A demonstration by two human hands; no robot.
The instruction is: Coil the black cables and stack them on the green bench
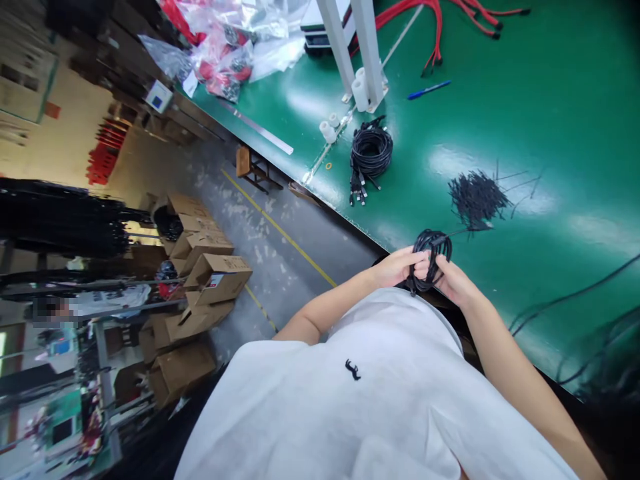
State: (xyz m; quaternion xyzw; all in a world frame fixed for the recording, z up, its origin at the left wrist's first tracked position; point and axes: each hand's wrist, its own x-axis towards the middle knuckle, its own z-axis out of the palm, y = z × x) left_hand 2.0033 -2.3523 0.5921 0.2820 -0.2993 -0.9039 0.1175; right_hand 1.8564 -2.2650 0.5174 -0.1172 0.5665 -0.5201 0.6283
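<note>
Close to my body, at the table's edge, I hold a coiled black cable [429,241] in both hands. My left hand [403,265] is closed on the coil's left side, with its fingers reaching into the loop. On the other side my right hand [454,279] pinches the coil, thumb and fingers together. A thin dark strand, perhaps a tie, runs from the coil toward a pile of short black ties [477,199] on the green table [550,147]. Farther left lies a bundle of coiled black cables [371,152] with their connectors showing.
Loose black cables [600,343] spread over the table at right. White posts [367,53] rise from it, with white plastic spools [359,90] beside them. A blue pen [429,90], red cables [435,27], plastic bags [225,53] and a metal ruler [263,132] lie farther back. Cardboard boxes [217,277] stand on the floor.
</note>
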